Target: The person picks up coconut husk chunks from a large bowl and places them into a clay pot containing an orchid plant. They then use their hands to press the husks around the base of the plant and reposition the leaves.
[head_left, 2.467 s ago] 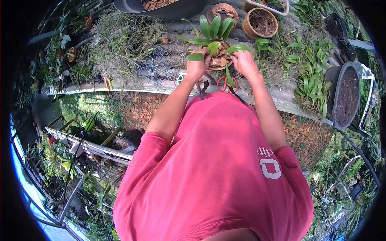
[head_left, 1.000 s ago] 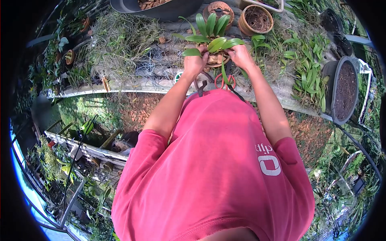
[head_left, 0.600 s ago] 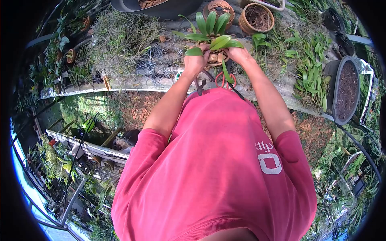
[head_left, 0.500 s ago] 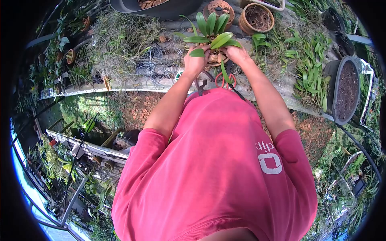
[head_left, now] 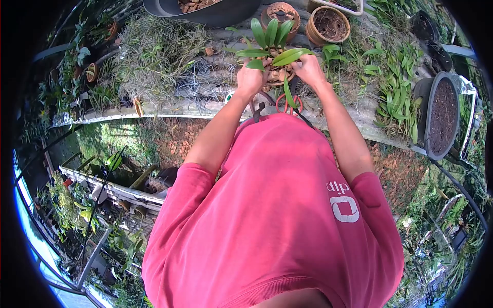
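Note:
A potted orchid [head_left: 270,36] with broad green leaves stands in front of me on the bench, bark chunks [head_left: 277,76] packed around its base. My left hand [head_left: 250,80] is closed at the left side of the pot, its fingertips partly covered by a leaf. On the right side, my right hand [head_left: 309,72] has its fingers curled in beside the bark and below a long leaf. What lies between those fingers is hidden. Red-handled scissors [head_left: 289,105] rest between my forearms, close to the shirt, with a drooping leaf across them.
Behind the plant are two clay pots, one holding bark [head_left: 280,11] and one dark and soil-filled [head_left: 328,24]. A large black basin [head_left: 215,15] holds bark chips. Dry grassy moss [head_left: 154,51] lies left, loose green plants [head_left: 398,92] right, beside a soil-filled grey tub [head_left: 442,115].
My right hand has shifted slightly right and its fingers are more curled. The broad leaf near it now points further right. My left hand has barely moved.

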Demonstrator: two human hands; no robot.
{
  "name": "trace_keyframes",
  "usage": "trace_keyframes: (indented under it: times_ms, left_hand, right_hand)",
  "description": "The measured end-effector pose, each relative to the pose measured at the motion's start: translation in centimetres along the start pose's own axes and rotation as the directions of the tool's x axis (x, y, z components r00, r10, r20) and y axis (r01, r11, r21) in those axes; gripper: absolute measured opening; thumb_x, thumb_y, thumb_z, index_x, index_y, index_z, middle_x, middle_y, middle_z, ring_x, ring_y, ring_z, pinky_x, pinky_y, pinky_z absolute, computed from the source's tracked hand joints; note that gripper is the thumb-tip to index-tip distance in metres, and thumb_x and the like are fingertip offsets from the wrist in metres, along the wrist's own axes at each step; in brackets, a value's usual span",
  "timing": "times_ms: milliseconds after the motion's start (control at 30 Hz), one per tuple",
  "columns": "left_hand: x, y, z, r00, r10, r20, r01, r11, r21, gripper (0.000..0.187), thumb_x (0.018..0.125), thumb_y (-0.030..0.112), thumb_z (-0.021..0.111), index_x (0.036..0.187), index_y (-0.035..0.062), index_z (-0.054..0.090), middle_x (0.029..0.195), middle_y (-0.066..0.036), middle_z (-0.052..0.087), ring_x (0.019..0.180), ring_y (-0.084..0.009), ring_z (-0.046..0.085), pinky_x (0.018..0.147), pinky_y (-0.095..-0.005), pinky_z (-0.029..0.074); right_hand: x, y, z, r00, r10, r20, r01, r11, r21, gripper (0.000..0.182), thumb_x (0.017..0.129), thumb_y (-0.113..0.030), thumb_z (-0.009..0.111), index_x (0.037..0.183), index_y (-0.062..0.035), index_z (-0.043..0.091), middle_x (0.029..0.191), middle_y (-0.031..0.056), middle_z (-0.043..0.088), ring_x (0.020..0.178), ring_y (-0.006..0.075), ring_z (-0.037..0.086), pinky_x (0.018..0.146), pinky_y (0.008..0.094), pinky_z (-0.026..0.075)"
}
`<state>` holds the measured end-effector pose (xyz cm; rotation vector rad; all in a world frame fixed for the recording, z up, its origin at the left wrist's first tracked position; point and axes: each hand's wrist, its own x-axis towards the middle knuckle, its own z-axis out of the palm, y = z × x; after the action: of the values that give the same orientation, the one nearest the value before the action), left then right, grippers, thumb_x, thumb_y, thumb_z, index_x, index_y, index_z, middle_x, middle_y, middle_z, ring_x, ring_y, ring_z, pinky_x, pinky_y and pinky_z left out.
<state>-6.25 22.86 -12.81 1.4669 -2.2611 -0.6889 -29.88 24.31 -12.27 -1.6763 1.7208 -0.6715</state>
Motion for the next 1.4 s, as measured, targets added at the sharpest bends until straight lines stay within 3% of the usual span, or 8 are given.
trace_keyframes:
  times_ms: [233,333,533,633,867,1000,1133,1400]
  left_hand:
    - [0.2,0.3,-0.3,0.999,-0.009,-0.036,0.007,0.999,-0.051,0.032,0.096,0.028,0.072,0.122,0.0084,0.075,0.118,-0.015,0.075,0.113,-0.0366,0.066,0.097,-0.0460,0.054]
    - [-0.1,0.1,-0.5,0.997,-0.075,-0.011,0.072,0.987,-0.147,0.037,0.094,0.031,0.076,0.121,0.0064,0.074,0.117,-0.015,0.075,0.115,-0.0347,0.066,0.099,-0.0447,0.052]
    - [-2.2,-0.7,-0.5,0.992,-0.024,-0.123,-0.015,0.951,-0.308,0.050,0.090,0.030,0.081,0.129,0.0034,0.066,0.118,-0.017,0.071,0.111,-0.0350,0.066,0.099,-0.0450,0.051]
    - [-3.9,-0.1,-0.9,0.976,-0.209,-0.063,0.186,0.948,-0.256,0.053,0.089,0.029,0.083,0.129,0.0000,0.063,0.116,-0.019,0.070,0.106,-0.0347,0.068,0.094,-0.0448,0.054]
    - [-5.1,-0.6,-0.9,0.944,-0.329,0.010,0.309,0.877,-0.367,0.053,0.089,0.028,0.084,0.128,-0.0026,0.064,0.111,-0.018,0.073,0.096,-0.0264,0.072,0.086,-0.0391,0.058]
    - [-4.7,-0.7,-0.3,0.945,-0.322,-0.053,0.264,0.852,-0.452,0.056,0.090,0.025,0.083,0.134,-0.0014,0.062,0.117,-0.016,0.073,0.101,-0.0227,0.071,0.088,-0.0389,0.058]
    - [-4.2,-0.9,0.2,0.932,-0.363,0.020,0.295,0.725,-0.623,0.061,0.091,0.023,0.083,0.139,-0.0029,0.057,0.125,-0.016,0.072,0.108,-0.0214,0.070,0.093,-0.0395,0.058]
    - [-2.7,-1.8,1.5,0.898,-0.432,0.086,0.325,0.517,-0.792,0.062,0.092,0.019,0.082,0.140,-0.0077,0.054,0.130,-0.022,0.068,0.109,-0.0231,0.069,0.094,-0.0374,0.058]
  right_hand:
    - [-3.3,0.2,-3.3,0.904,0.381,0.192,-0.397,0.916,0.053,0.064,0.088,-0.044,0.082,0.130,0.0026,0.070,0.120,0.0198,0.076,0.116,0.0322,0.072,0.102,0.0415,0.054]
    - [-5.0,0.8,-2.3,0.945,0.288,0.156,-0.311,0.937,0.161,0.068,0.087,-0.044,0.084,0.134,0.0022,0.067,0.130,0.0210,0.073,0.123,0.0321,0.069,0.105,0.0426,0.053]
    - [-5.0,1.2,-0.1,0.938,0.272,0.216,-0.347,0.775,0.529,0.047,0.094,-0.021,0.081,0.132,0.0028,0.066,0.118,0.0108,0.075,0.111,0.0207,0.070,0.097,0.0343,0.056]
    - [-4.4,-2.0,-2.0,0.927,0.244,0.286,-0.368,0.744,0.558,0.037,0.103,-0.023,0.071,0.132,-0.0003,0.068,0.110,0.0047,0.075,0.094,0.0118,0.070,0.087,0.0277,0.057]
    - [-3.3,1.0,-2.1,0.908,0.201,0.368,-0.416,0.552,0.723,0.041,0.105,-0.010,0.046,0.142,-0.0002,0.061,0.130,0.0102,0.070,0.115,0.0174,0.066,0.097,0.0334,0.055]
    - [-4.5,3.2,1.5,0.997,0.041,0.065,-0.061,0.936,0.346,0.039,0.097,0.000,0.059,0.134,-0.0015,0.069,0.128,0.0128,0.070,0.112,0.0213,0.068,0.100,0.0365,0.054]
    - [-4.7,1.5,1.0,0.989,-0.145,0.002,0.144,0.989,0.038,0.041,0.090,-0.013,0.078,0.130,-0.0065,0.073,0.127,0.0166,0.072,0.115,0.0291,0.070,0.101,0.0379,0.053]
    - [-4.4,1.1,2.3,0.992,0.004,-0.128,0.018,0.986,0.164,0.034,0.090,-0.021,0.079,0.118,-0.0025,0.075,0.117,0.0202,0.071,0.112,0.0399,0.068,0.100,0.0446,0.053]
